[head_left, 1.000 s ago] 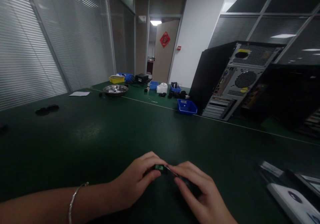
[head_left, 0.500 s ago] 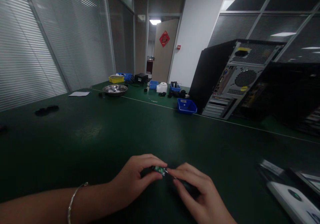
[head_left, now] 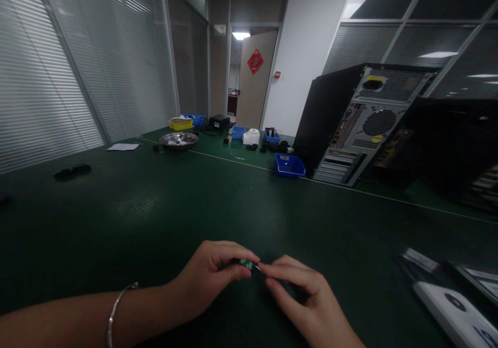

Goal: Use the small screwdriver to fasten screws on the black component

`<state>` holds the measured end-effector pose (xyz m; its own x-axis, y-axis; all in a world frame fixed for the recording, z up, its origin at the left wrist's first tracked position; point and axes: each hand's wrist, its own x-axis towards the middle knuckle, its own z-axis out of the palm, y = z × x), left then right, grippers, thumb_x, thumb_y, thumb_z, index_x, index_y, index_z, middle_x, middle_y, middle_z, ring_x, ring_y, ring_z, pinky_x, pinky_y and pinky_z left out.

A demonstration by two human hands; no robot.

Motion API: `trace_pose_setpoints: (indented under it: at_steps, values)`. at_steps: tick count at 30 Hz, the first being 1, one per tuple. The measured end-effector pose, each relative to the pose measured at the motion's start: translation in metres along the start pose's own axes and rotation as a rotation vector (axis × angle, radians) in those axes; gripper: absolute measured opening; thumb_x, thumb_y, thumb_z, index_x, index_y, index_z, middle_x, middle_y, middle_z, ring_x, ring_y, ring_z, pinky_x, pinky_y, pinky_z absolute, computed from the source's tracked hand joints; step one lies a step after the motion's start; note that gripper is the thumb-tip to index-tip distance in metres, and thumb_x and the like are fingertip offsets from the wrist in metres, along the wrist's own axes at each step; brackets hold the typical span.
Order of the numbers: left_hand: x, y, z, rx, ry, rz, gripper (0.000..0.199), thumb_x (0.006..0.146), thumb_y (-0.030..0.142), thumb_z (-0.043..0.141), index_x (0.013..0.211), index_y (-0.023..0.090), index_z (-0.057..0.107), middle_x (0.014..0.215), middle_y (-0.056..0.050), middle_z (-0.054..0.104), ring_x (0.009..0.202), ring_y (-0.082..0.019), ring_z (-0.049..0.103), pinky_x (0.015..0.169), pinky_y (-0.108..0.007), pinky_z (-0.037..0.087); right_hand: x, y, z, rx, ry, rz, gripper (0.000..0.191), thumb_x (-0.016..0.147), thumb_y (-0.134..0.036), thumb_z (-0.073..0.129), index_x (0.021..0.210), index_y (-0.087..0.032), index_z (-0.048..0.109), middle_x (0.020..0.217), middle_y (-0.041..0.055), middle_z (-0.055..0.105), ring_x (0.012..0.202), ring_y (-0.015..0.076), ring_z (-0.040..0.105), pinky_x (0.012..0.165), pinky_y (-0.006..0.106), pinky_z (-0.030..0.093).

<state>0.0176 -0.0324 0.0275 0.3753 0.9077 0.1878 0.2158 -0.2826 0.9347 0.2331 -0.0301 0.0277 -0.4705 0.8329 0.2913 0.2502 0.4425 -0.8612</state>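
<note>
Low in the middle of the view, my left hand (head_left: 212, 270) pinches a small green circuit board (head_left: 246, 264) between thumb and fingers. Part of the board is hidden by those fingers. Just to the right, my right hand (head_left: 303, 291) is closed on a thin tool with a metal tip (head_left: 257, 267), which points left at the board's end. Whether the tip touches the board I cannot tell. The rest of the tool is hidden by the fingers, so its kind does not show. Both hands are above the green tabletop (head_left: 187, 213).
A computer tower (head_left: 350, 120) stands at the right, beside a blue bin (head_left: 290, 167). Farther back are a metal bowl (head_left: 178, 140), a yellow basket (head_left: 181, 125) and a white device (head_left: 251, 137). A white box (head_left: 451, 306) lies near right. Dark parts (head_left: 72, 172) lie left.
The board and the metal tip have shifted slightly to the left, and less of the board shows now. My right hand has moved a little left; both hands keep their grip.
</note>
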Motion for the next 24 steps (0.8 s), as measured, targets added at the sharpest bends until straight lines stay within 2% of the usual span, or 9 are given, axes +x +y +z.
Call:
trace_pose_setpoints:
  at_steps: [4, 9, 12, 18, 24]
  values:
    - [-0.0001, -0.0012, 0.0009, -0.036, -0.008, -0.032, 0.021, 0.083, 0.018, 0.068, 0.102, 0.024, 0.076, 0.093, -0.004, 0.076, 0.085, -0.019, 0.066, 0.078, -0.029, 0.049, 0.0010, -0.0017, -0.0002, -0.001, -0.006, -0.003, 0.024, 0.087, -0.015, 0.060, 0.100, -0.024, 0.078, 0.081, 0.0061, 0.072, 0.074, 0.0198, 0.069, 0.065, 0.028, 0.053]
    - [0.0017, -0.0022, 0.0031, -0.199, 0.010, -0.099, 0.021, 0.080, 0.014, 0.069, 0.098, 0.020, 0.077, 0.083, -0.002, 0.072, 0.070, -0.015, 0.060, 0.067, -0.026, 0.048, 0.0000, -0.0018, -0.0004, 0.002, -0.019, 0.008, 0.024, 0.088, -0.016, 0.060, 0.103, -0.023, 0.077, 0.084, 0.0067, 0.072, 0.077, 0.0201, 0.070, 0.067, 0.029, 0.053]
    - [0.0018, -0.0013, 0.0049, -0.244, 0.009, -0.120, 0.021, 0.078, 0.014, 0.069, 0.097, 0.019, 0.077, 0.080, -0.002, 0.071, 0.068, -0.014, 0.058, 0.066, -0.026, 0.047, -0.0006, -0.0014, -0.0005, -0.019, -0.030, -0.005, 0.025, 0.090, -0.016, 0.059, 0.106, -0.024, 0.076, 0.086, 0.0062, 0.072, 0.079, 0.0196, 0.070, 0.069, 0.028, 0.053]
    - [0.0011, 0.0003, 0.0063, -0.249, 0.041, -0.142, 0.020, 0.078, 0.016, 0.070, 0.096, 0.019, 0.077, 0.083, -0.003, 0.072, 0.071, -0.016, 0.061, 0.068, -0.027, 0.047, -0.0006, -0.0011, -0.0016, -0.057, -0.014, -0.051, 0.026, 0.089, -0.015, 0.058, 0.107, -0.024, 0.076, 0.084, 0.0066, 0.071, 0.078, 0.0201, 0.069, 0.068, 0.029, 0.054]
    - [0.0003, 0.0009, 0.0041, -0.107, 0.008, -0.080, 0.020, 0.081, 0.017, 0.068, 0.099, 0.020, 0.077, 0.095, -0.006, 0.075, 0.090, -0.022, 0.066, 0.080, -0.031, 0.048, -0.0014, -0.0032, -0.0020, -0.095, -0.056, -0.048, 0.028, 0.090, -0.014, 0.056, 0.108, -0.022, 0.076, 0.086, 0.0076, 0.070, 0.078, 0.0201, 0.068, 0.069, 0.029, 0.053]
